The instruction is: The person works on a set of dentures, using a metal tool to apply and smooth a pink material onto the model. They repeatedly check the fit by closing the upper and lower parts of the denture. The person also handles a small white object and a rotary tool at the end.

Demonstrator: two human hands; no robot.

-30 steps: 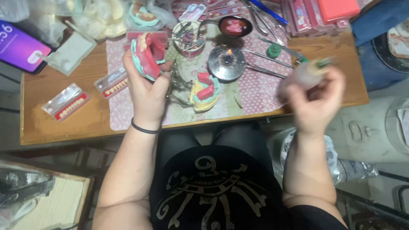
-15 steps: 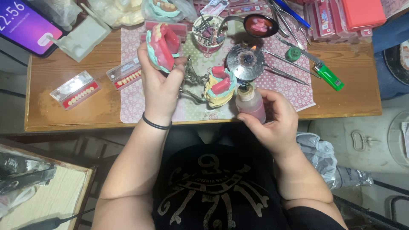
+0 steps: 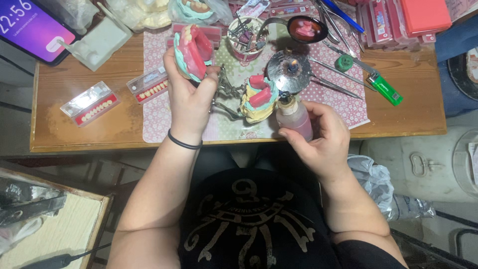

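My left hand [image 3: 190, 104] grips a dental cast [image 3: 191, 51] with a teal base, pink wax and a row of teeth, tilted up over the patterned mat [image 3: 159, 119]. A metal articulator [image 3: 226, 97] links it to a second cast [image 3: 258, 97], yellowish with red wax, which rests on the mat. My right hand [image 3: 323, 139] is closed around a small bottle of pink liquid [image 3: 294, 118] standing at the desk's front edge, just right of the second cast. Behind the bottle burns a small metal spirit lamp [image 3: 290, 70].
A wooden desk [image 3: 79, 134] carries two clear tooth-set boxes [image 3: 90, 103], a phone [image 3: 31, 27], a cup of burs [image 3: 245, 37], a spoon holding pink wax [image 3: 304, 29], metal instruments [image 3: 333, 84], a green lighter [image 3: 384, 89] and red boxes [image 3: 393, 20].
My right hand came down from the desk's right end to its front edge with the bottle and set it beside the second cast. The left hand stayed put with its cast.
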